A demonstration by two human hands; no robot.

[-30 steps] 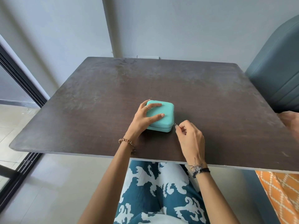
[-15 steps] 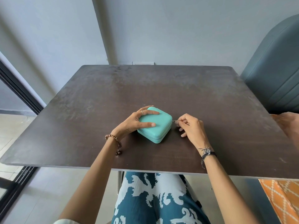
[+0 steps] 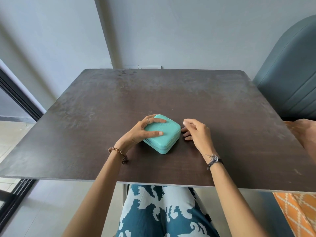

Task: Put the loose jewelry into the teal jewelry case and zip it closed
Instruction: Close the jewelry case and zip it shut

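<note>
The desk (image 3: 171,93) around the teal jewelry case (image 3: 162,135) is bare dark wood; a blue-grey chair (image 3: 290,79) stands at its far right edge. The case lies shut near the desk's near edge, turned cornerwise. Your left hand (image 3: 142,132) presses flat on its lid, fingers spread. Your right hand (image 3: 196,132) sits just right of the case, loosely curled, holding nothing visible.
</note>
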